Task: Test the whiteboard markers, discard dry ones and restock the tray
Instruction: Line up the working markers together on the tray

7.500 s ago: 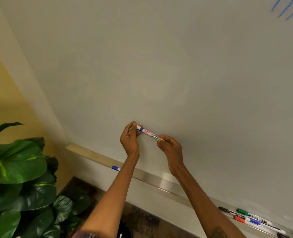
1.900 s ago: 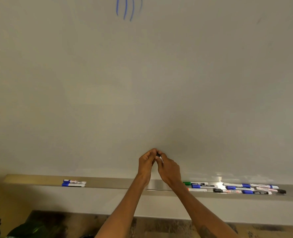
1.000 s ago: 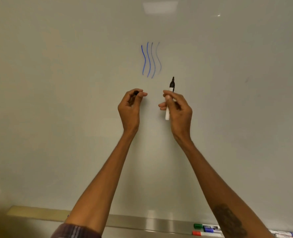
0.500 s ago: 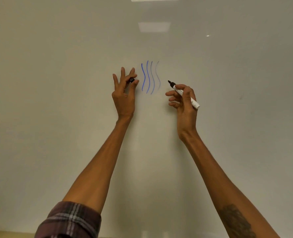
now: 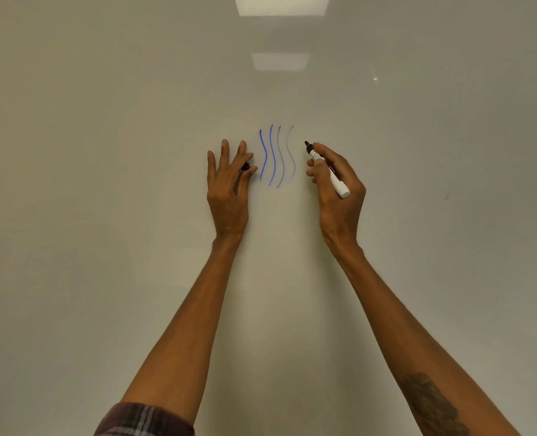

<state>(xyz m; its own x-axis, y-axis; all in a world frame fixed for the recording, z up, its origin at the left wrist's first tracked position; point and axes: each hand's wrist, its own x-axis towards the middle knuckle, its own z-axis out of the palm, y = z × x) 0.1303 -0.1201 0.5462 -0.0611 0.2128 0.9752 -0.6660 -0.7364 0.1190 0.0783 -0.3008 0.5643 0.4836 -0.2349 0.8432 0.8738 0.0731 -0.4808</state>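
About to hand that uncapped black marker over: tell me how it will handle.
The marker looks stiff and probably light, held in the right hand. Its round barrel would likely roll if laid down. Its bare tip could smear whatever it touches.

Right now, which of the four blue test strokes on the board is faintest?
The rightmost stroke, nearest the black marker in the right hand. It is thin and greyish; the other three are clearly bluer.

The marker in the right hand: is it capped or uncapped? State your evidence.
Uncapped. The marker in the right hand shows its bare black tip, and the left hand pinches the black cap.
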